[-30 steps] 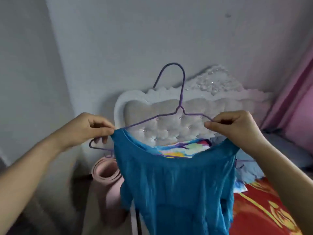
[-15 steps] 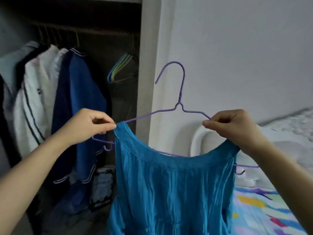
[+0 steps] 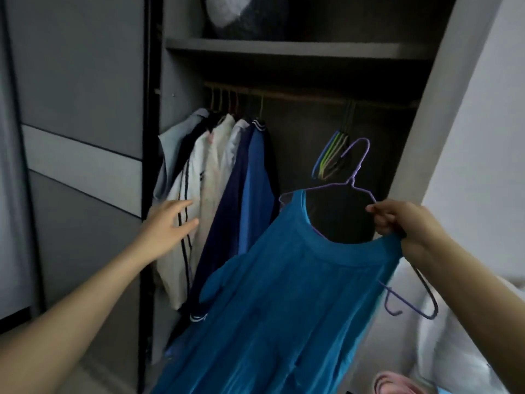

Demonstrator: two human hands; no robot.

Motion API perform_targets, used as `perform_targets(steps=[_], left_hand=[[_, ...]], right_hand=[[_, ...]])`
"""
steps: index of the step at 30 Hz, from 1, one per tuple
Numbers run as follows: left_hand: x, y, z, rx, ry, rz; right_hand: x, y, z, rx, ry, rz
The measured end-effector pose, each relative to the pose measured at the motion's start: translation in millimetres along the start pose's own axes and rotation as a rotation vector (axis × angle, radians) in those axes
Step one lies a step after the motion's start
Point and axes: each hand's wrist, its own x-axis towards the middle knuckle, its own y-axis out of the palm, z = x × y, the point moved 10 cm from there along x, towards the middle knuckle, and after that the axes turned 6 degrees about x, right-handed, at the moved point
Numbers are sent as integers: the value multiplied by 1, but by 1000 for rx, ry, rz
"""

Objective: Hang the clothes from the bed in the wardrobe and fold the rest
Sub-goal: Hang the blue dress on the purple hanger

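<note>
- At an open wardrobe [image 3: 284, 48], a person's right hand [image 3: 397, 220] pinches one arm of a purple hanger [image 3: 352, 182] together with the shoulder of a blue top [image 3: 284, 294]. This is the only grip on the load.
- The left hand [image 3: 170, 223] holds nothing. Its fingers are spread and reach toward the hung clothes [image 3: 221, 180] at the left of the rail [image 3: 298, 96]. Whether the fingertips touch the white striped garment cannot be told.
- The blue top is draped on the hanger in front of the wardrobe's dark opening, below the rail and not yet hooked on. The hanger is tilted, with its hook up beside a bunch of empty hangers [image 3: 331, 160].
- The step appears to be clearing a gap on the rail before hooking the top there.
- Risk: the top could slide down the sloping wire and drop off, since only one shoulder is pinned. The right hand hides how well that shoulder sits on the wire.
- Risk: the hook is close to the empty hangers and could snag them on the way up rather than catch the rail.
- Risk: the long hem hangs low and could catch on the hung clothes if swung in too fast.
- The pale shape at the lower right is probably the bed [image 3: 454, 351], just beside the wardrobe.
</note>
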Motion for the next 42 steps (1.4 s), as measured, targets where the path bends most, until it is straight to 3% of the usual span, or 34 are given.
perform_targets(steps=[7, 17, 24, 34, 39, 42], left_hand=[[47, 4, 50, 77, -37, -37], [200, -15, 71, 364, 65, -117], [268, -31, 93, 462, 60, -298], [335, -63, 144, 461, -40, -363], [362, -61, 153, 490, -4, -387], [361, -56, 153, 496, 92, -496]], right_hand=[[45, 96, 18, 30, -186, 73], [160, 196, 46, 150, -367, 52], [243, 246, 41, -72, -380, 7], [307, 286, 82, -270, -496, -10], [335, 294, 92, -340, -491, -79], [351, 299, 89, -397, -501, -128]])
